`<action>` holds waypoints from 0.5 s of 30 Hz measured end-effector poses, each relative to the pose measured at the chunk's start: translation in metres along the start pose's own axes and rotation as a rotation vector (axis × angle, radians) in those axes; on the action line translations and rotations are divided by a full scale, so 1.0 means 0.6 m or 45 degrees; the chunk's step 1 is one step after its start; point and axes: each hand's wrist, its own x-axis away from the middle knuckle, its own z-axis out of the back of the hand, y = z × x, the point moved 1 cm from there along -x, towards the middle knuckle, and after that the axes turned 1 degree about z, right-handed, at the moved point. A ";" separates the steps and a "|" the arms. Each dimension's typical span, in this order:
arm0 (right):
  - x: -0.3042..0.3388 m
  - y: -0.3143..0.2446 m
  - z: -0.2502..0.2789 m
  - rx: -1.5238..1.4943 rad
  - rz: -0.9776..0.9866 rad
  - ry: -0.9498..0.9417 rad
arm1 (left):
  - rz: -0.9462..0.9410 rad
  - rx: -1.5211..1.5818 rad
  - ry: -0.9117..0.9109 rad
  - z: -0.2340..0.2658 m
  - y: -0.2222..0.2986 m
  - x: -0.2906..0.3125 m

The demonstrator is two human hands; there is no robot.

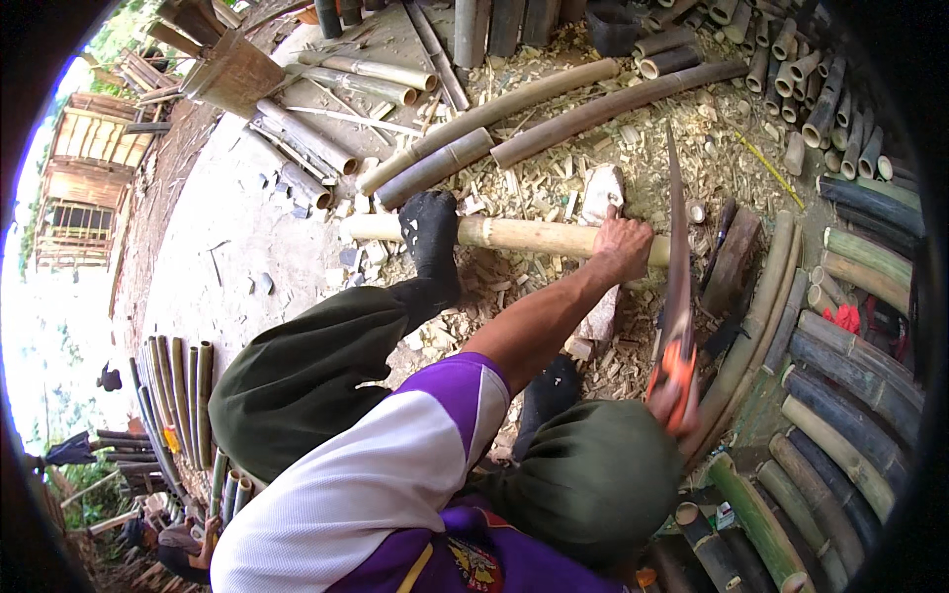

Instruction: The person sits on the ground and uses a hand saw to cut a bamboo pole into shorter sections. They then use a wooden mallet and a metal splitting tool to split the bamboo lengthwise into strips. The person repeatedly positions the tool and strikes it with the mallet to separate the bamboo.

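A pale bamboo pole (534, 236) lies crosswise in front of me, its right part over a whitish block (602, 194). My left hand (625, 247) is closed on the pole near its right end. My left foot (431, 232), in a dark sock-like shoe, presses on the pole farther left. In my right hand (674, 403), slightly blurred, is the orange handle of a hand saw (678, 287). The long blade points away from me and crosses the pole just right of my left hand. Whether its teeth are in the bamboo I cannot tell.
Wood chips (474, 277) cover the ground. Two long bamboo poles (613, 114) lie beyond the work. Stacked bamboo (850, 366) lines the right side, and cut tubes (801, 69) are piled at the far right. Another person (183, 549) is at the lower left.
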 end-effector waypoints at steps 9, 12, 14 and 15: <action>0.111 0.053 0.098 0.109 0.091 -0.043 | 0.045 -0.013 -0.214 0.027 0.034 -0.017; 0.074 0.046 0.069 0.404 0.507 0.094 | 0.092 0.105 -0.111 0.014 0.025 -0.012; -0.044 -0.033 0.016 -0.112 -0.066 -0.085 | 0.090 0.020 -0.076 0.026 0.023 0.001; -0.062 -0.040 0.007 -0.041 -0.014 -0.040 | 0.072 0.034 -0.127 0.036 0.033 0.002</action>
